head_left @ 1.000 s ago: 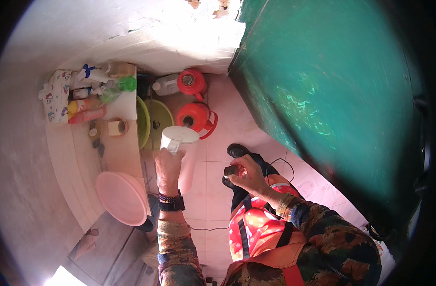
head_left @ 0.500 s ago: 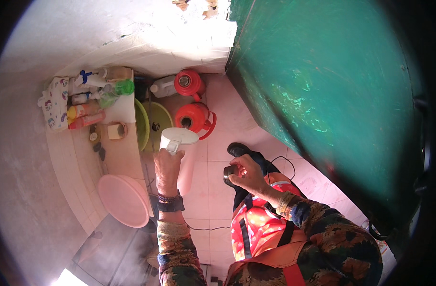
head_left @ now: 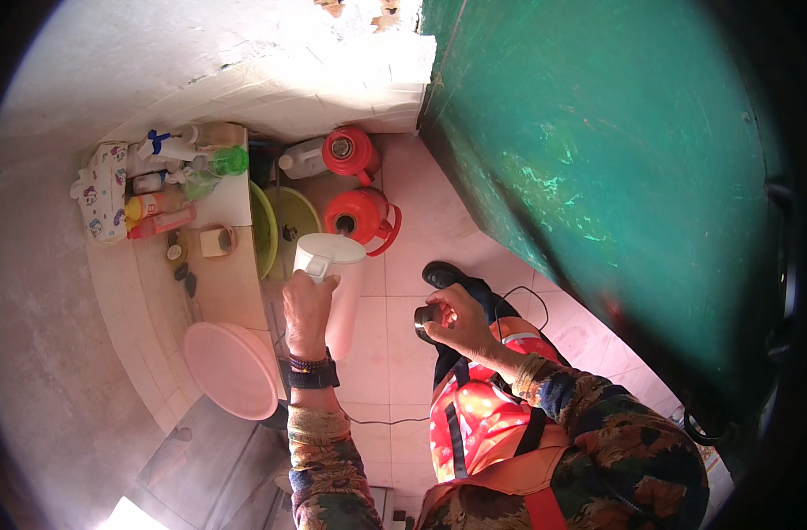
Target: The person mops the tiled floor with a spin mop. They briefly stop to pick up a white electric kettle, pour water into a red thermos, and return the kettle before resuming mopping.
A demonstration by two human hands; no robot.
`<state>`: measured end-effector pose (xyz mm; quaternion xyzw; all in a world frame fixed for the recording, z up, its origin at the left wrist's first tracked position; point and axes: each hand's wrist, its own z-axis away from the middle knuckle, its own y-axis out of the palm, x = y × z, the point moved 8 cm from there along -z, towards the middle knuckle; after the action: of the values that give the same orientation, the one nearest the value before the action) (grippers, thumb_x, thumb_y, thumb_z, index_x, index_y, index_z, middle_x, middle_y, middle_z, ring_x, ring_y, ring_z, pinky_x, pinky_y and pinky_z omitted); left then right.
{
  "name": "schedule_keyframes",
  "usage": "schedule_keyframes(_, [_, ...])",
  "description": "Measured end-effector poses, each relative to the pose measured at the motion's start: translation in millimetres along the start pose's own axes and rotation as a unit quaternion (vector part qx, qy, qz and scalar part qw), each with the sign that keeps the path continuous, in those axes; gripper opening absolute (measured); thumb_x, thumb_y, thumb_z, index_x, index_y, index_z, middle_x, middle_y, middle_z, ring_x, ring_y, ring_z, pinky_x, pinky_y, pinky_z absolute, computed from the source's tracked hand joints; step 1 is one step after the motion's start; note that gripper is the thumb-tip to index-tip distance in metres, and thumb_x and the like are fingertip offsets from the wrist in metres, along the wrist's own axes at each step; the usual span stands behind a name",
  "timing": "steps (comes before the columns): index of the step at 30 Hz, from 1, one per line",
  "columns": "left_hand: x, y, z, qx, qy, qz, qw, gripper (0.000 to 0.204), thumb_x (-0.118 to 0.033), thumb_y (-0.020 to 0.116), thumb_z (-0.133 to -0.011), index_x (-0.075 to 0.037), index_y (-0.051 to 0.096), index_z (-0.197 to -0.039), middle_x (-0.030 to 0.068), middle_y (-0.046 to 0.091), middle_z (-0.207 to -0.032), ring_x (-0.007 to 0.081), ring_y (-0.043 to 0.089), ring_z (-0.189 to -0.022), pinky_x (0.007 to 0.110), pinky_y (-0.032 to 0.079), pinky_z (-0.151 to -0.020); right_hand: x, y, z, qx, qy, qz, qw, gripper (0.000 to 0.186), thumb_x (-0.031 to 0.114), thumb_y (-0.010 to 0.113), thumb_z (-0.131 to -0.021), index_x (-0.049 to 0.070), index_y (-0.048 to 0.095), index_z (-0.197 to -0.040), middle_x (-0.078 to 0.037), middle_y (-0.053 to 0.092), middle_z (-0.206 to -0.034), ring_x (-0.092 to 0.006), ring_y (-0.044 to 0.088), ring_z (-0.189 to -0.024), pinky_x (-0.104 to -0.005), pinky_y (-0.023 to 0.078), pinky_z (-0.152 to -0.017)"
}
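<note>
My left hand [head_left: 308, 309] grips the handle of a white kettle [head_left: 337, 252]. The kettle is tipped away from me, its far end at the open mouth of a red thermos flask [head_left: 358, 215] standing on the floor. Whether water runs between them I cannot make out. Closer to my body, my right hand [head_left: 461, 322] is closed on a small dark round cap [head_left: 424, 323]. Another red thermos flask [head_left: 349, 152] stands just beyond the first one, with its top showing.
Left of the flasks are a whitish jug [head_left: 304, 160] and green basins [head_left: 264, 231]. Several bottles [head_left: 169, 205] crowd a tiled ledge. A pink basin [head_left: 231, 371] sits nearer me. A green door [head_left: 598, 132] fills the right side; a thin cable [head_left: 381, 422] crosses the floor.
The kettle and my left hand have shifted very slightly left and away from me. My right hand keeps its hold on the cap, nearly still.
</note>
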<state>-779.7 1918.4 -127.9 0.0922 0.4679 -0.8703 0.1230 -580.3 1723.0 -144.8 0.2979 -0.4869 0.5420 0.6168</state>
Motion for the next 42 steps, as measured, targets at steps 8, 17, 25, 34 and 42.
schedule_keyframes(8, [-10,-4,0,0.013,-0.002,-0.001,1.000,0.044,-0.029,0.072,-0.073,0.010,0.063,-0.090,0.0325,0.063,-0.088,0.0443,0.063,-0.090,0.046,0.050,-0.077,-3,-2,0,-0.005,0.003,0.002,1.000,0.034,0.009,0.071,-0.069,0.003,0.059,-0.100,-0.008,0.054,-0.090,-0.0180,0.060,-0.074,-0.0297,0.051,-0.069])
schedule_keyframes(17, [-16,-3,-4,0.050,-0.023,-0.025,0.998,0.044,-0.028,0.072,-0.075,0.010,0.063,-0.095,0.0321,0.064,-0.094,0.0449,0.062,-0.095,0.047,0.051,-0.079,1,-6,-1,-0.003,-0.004,0.013,1.000,0.034,0.010,0.071,-0.070,0.002,0.058,-0.100,-0.009,0.054,-0.091,-0.0182,0.061,-0.075,-0.0303,0.052,-0.069])
schedule_keyframes(25, [-17,-2,-9,0.057,-0.022,-0.032,0.998,0.045,-0.028,0.073,-0.075,0.009,0.064,-0.097,0.0315,0.064,-0.095,0.0437,0.063,-0.096,0.047,0.051,-0.080,-2,-5,-1,-0.001,0.008,0.005,1.000,0.035,0.011,0.071,-0.070,0.002,0.058,-0.100,-0.009,0.054,-0.091,-0.0186,0.060,-0.075,-0.0301,0.052,-0.070])
schedule_keyframes(34, [-25,-5,-11,0.049,-0.014,-0.047,0.998,0.044,-0.028,0.073,-0.075,0.009,0.064,-0.096,0.0314,0.064,-0.094,0.0432,0.063,-0.096,0.047,0.051,-0.081,-4,-6,-2,-0.004,0.015,0.006,1.000,0.034,0.012,0.072,-0.070,0.002,0.059,-0.100,-0.008,0.055,-0.091,-0.0187,0.061,-0.076,-0.0302,0.052,-0.070])
schedule_keyframes(42, [-28,-4,-18,0.029,-0.004,-0.047,0.998,0.040,-0.026,0.074,-0.070,0.008,0.067,-0.090,0.0295,0.066,-0.087,0.0400,0.067,-0.086,0.044,0.050,-0.076,-3,-9,-4,-0.010,0.003,-0.006,1.000,0.034,0.011,0.072,-0.069,0.003,0.059,-0.099,-0.008,0.055,-0.090,-0.0185,0.061,-0.074,-0.0301,0.051,-0.069])
